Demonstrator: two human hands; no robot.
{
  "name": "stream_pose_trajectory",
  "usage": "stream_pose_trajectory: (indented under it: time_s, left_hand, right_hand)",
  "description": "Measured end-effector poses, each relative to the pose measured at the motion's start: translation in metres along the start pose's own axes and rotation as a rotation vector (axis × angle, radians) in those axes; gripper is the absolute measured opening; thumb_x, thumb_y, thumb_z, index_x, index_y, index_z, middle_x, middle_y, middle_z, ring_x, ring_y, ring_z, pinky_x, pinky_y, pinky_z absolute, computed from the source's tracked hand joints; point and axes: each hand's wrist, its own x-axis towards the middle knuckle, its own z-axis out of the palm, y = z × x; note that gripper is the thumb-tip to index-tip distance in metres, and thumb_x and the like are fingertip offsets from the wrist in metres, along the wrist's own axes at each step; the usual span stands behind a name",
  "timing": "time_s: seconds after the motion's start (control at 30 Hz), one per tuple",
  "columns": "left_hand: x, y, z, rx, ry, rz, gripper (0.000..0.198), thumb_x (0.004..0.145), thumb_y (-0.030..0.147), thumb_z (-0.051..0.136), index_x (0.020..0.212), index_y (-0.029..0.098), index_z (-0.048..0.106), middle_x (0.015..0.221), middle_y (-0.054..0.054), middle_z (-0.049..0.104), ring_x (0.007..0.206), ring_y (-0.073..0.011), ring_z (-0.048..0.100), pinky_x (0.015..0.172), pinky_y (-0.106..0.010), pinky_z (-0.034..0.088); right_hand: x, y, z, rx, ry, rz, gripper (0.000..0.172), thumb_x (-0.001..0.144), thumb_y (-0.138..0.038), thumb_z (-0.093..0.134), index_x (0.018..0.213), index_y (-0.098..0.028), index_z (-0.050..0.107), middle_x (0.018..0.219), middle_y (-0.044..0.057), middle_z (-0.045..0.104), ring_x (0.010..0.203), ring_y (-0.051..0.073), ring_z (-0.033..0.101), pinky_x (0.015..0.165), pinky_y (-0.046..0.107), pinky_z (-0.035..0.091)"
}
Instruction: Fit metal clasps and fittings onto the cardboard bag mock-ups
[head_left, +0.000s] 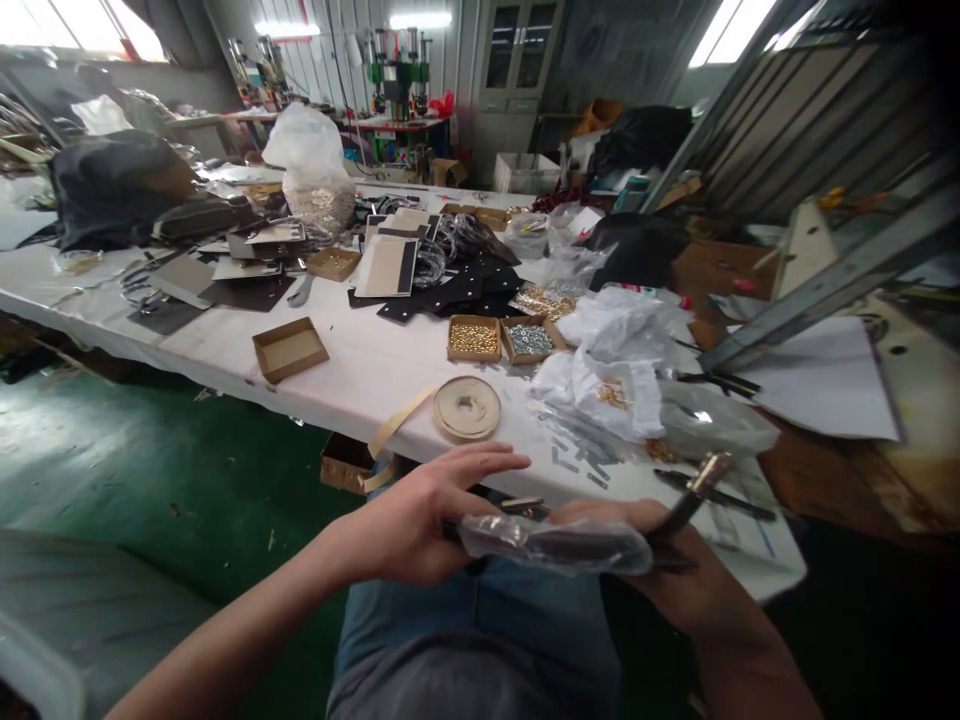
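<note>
A dark, curved bag handle [551,543], its middle wrapped in clear plastic, spans the space between my hands above my lap. My right hand [660,540] is closed round its right part, where a bare dark end with a gold metal tip [705,475] sticks up. On the left end, my left hand [427,510] has its thumb against the plastic, and its upper fingers stretch forward over it. Another small metal fitting [523,504] shows between the hands. Just beyond my left hand, a roll of beige tape [466,408] lies at the table edge.
The white-covered table [360,370] holds an open cardboard tray [291,350], boxes of gold studs [474,339] and silver studs [529,338], and flat grey metal strips [581,455]. Plastic bags [615,350] crowd the right side, below a slanted metal bar [810,290].
</note>
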Motion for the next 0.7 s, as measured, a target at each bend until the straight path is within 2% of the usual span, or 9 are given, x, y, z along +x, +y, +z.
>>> stream_pose_trajectory:
  time_s: [0.07,0.1,0.17,0.27,0.37,0.5,0.6,0.7]
  left_hand:
    - [-0.004,-0.007,0.004,0.122,-0.008,0.062,0.037,0.093,0.011,0.074,0.127,0.022,0.084,0.179,-0.013,0.051,0.168,-0.0373,0.045,0.139,-0.057,0.037]
    - [-0.006,-0.01,0.005,0.157,-0.025,0.096,0.04,0.095,0.014,0.074,0.133,0.022,0.082,0.179,-0.013,0.051,0.17,-0.0357,0.042,0.141,-0.057,0.035]
    - [-0.009,-0.013,0.006,0.196,-0.068,0.164,0.046,0.1,0.018,0.071,0.146,0.017,0.074,0.175,-0.015,0.055,0.169,-0.0303,0.045,0.142,-0.051,0.034]
    - [-0.015,-0.012,0.006,0.34,-0.101,0.23,0.047,0.107,0.022,0.065,0.154,0.014,0.068,0.172,-0.014,0.059,0.167,-0.025,0.047,0.141,-0.045,0.035]
    - [-0.025,-0.009,0.004,0.653,-0.097,0.271,0.04,0.111,0.024,0.062,0.15,0.019,0.072,0.174,-0.01,0.058,0.169,-0.0254,0.043,0.138,-0.046,0.038]
    - [-0.042,-0.012,0.0,1.013,-0.089,0.286,0.035,0.113,0.024,0.06,0.143,0.02,0.077,0.176,-0.01,0.056,0.168,-0.0245,0.043,0.134,-0.04,0.04]
    - [-0.053,-0.02,0.002,1.051,-0.078,0.249,0.037,0.113,0.023,0.059,0.146,0.015,0.074,0.173,-0.013,0.058,0.168,-0.0253,0.043,0.136,-0.039,0.039]
    - [-0.058,-0.025,0.01,0.841,-0.113,0.253,0.035,0.114,0.018,0.055,0.141,0.009,0.074,0.166,-0.017,0.064,0.16,-0.0275,0.055,0.137,-0.04,0.041]
  right_hand:
    - [0.004,-0.006,0.001,0.03,-0.095,0.004,0.024,0.105,-0.038,0.08,0.125,-0.027,0.088,0.128,0.015,0.085,0.125,0.036,0.081,0.108,0.048,0.068]
    - [0.006,-0.009,0.002,0.042,-0.111,0.001,0.023,0.105,-0.036,0.08,0.125,-0.027,0.087,0.129,0.015,0.085,0.125,0.035,0.081,0.109,0.048,0.068]
    - [0.008,-0.012,0.003,0.042,-0.104,-0.021,0.023,0.105,-0.033,0.08,0.126,-0.028,0.087,0.129,0.015,0.085,0.125,0.034,0.081,0.109,0.048,0.067]
    - [0.009,-0.015,0.003,-0.02,-0.119,-0.071,0.025,0.105,-0.034,0.08,0.129,-0.028,0.086,0.131,0.015,0.084,0.126,0.035,0.081,0.111,0.05,0.066]
    - [0.008,-0.021,0.002,-0.092,-0.178,-0.094,0.028,0.107,-0.039,0.077,0.132,-0.029,0.085,0.133,0.016,0.084,0.133,0.036,0.078,0.116,0.051,0.063]
    - [0.008,-0.03,0.004,-0.171,-0.254,-0.045,0.029,0.109,-0.037,0.073,0.135,-0.03,0.083,0.137,0.015,0.082,0.134,0.035,0.077,0.115,0.049,0.063]
    - [0.008,-0.034,0.005,-0.183,-0.27,-0.067,0.03,0.11,-0.036,0.072,0.137,-0.03,0.082,0.138,0.016,0.082,0.132,0.034,0.078,0.114,0.049,0.064]
    - [0.009,-0.035,0.008,-0.173,-0.245,-0.124,0.031,0.109,-0.039,0.073,0.136,-0.03,0.083,0.135,0.016,0.083,0.132,0.034,0.078,0.114,0.049,0.064]
